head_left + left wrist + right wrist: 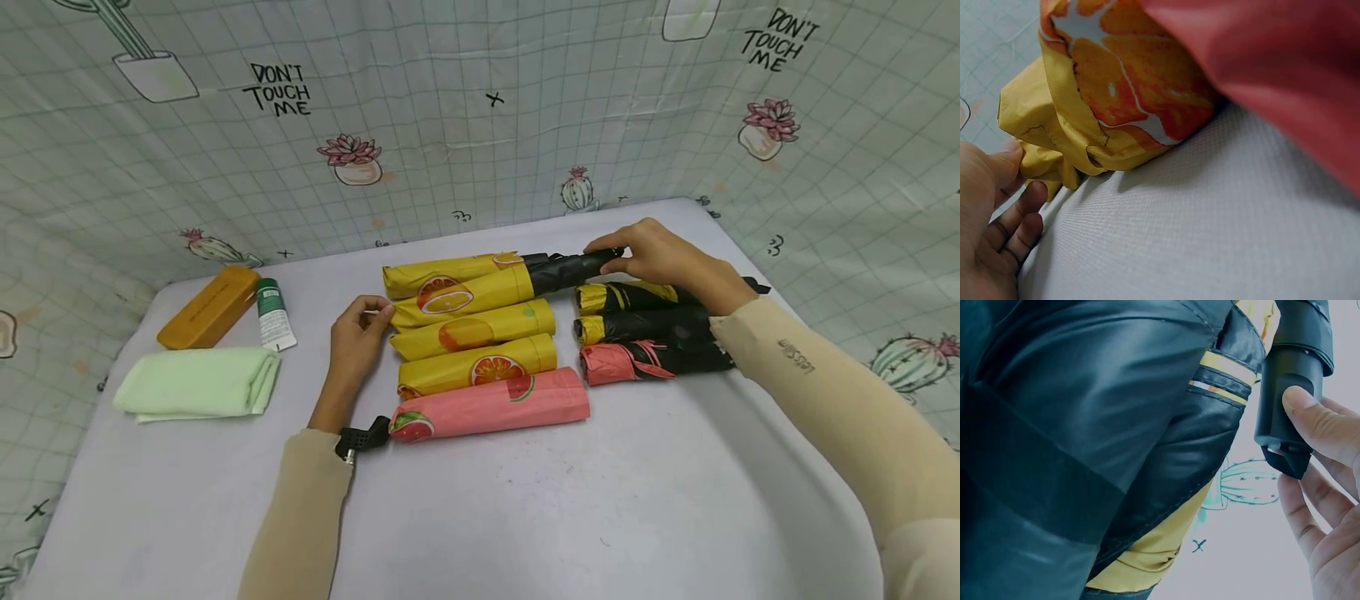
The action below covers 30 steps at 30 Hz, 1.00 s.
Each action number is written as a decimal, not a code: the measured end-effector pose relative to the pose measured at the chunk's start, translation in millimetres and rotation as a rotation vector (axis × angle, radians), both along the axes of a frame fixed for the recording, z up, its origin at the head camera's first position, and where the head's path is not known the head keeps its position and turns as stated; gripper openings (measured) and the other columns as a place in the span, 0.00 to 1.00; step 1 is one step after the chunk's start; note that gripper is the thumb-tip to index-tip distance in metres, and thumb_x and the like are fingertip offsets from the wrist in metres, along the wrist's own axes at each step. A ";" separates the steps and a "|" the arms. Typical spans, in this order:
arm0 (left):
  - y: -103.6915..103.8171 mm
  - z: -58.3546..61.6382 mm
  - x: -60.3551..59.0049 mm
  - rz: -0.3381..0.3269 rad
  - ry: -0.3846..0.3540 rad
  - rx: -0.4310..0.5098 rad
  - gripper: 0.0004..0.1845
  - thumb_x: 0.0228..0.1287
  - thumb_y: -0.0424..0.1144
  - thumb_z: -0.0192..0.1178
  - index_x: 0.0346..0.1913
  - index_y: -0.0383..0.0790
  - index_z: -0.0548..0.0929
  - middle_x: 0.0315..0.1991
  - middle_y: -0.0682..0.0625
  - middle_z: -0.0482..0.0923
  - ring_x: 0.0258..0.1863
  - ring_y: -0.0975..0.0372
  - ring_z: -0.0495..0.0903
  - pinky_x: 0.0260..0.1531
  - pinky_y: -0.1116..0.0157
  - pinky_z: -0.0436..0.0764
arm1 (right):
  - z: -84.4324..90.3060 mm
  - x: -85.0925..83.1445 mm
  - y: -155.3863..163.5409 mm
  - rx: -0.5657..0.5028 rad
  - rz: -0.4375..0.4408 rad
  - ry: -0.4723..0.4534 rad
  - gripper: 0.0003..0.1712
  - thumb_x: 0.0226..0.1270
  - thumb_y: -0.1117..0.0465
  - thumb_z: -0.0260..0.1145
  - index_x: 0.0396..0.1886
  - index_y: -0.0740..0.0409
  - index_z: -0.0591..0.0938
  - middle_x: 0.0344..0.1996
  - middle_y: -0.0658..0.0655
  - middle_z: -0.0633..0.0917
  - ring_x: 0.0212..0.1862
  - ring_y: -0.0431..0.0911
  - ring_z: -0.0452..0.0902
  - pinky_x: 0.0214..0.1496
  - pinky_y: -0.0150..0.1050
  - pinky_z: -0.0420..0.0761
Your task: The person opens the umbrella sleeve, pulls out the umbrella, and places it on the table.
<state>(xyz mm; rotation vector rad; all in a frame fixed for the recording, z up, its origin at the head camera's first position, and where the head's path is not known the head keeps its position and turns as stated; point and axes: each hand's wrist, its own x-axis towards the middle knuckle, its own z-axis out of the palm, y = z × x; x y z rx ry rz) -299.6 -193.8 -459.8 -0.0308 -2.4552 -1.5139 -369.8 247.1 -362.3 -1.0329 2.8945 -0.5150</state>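
The right hand [660, 254] is pinching the black folded umbrella's handle [1291, 394], sliding it into the yellow fruit-print fabric sleeve [468, 292] (halfway in, I judge); the relaxed left hand [358, 337] is steadying the sleeve's end, and pushing further needs alignment.

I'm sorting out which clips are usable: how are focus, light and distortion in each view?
Head view: evenly lit, sharp, with wide-angle bending of the grey table edges. Left wrist view: the pink fabric sleeve fills the near corner as a blur, while the yellow orange-print sleeve is sharp. Right wrist view: bluish cast, with the black folded umbrella canopy dark and soft up close.
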 end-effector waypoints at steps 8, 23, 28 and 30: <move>3.5 0.8 -0.9 -0.005 -0.009 -0.014 0.12 0.73 0.43 0.60 0.48 0.37 0.81 0.43 0.44 0.81 0.36 0.59 0.76 0.35 0.69 0.72 | 1.2 -1.0 8.9 0.012 -0.022 0.004 0.23 0.63 0.68 0.73 0.59 0.59 0.83 0.52 0.63 0.85 0.50 0.54 0.82 0.48 0.53 0.80; 4.7 0.1 -1.7 -0.001 -0.013 -0.036 0.12 0.74 0.44 0.59 0.48 0.37 0.81 0.42 0.44 0.81 0.36 0.59 0.76 0.36 0.67 0.72 | 3.3 -2.1 22.9 0.017 -0.030 0.053 0.23 0.62 0.69 0.72 0.58 0.60 0.84 0.51 0.63 0.86 0.41 0.51 0.81 0.41 0.51 0.78; 3.5 0.6 -0.5 0.002 -0.015 -0.035 0.11 0.74 0.43 0.59 0.48 0.37 0.81 0.43 0.44 0.81 0.37 0.58 0.76 0.37 0.66 0.72 | 3.8 -3.2 26.6 -0.003 -0.012 0.072 0.22 0.61 0.70 0.73 0.56 0.61 0.84 0.50 0.62 0.86 0.45 0.52 0.82 0.43 0.51 0.79; 2.7 1.3 0.4 0.000 -0.017 -0.033 0.11 0.74 0.42 0.59 0.48 0.37 0.81 0.43 0.44 0.81 0.37 0.58 0.76 0.37 0.65 0.72 | 3.6 -4.0 28.3 0.001 -0.013 0.078 0.22 0.61 0.70 0.73 0.57 0.60 0.84 0.50 0.62 0.86 0.43 0.51 0.82 0.41 0.50 0.78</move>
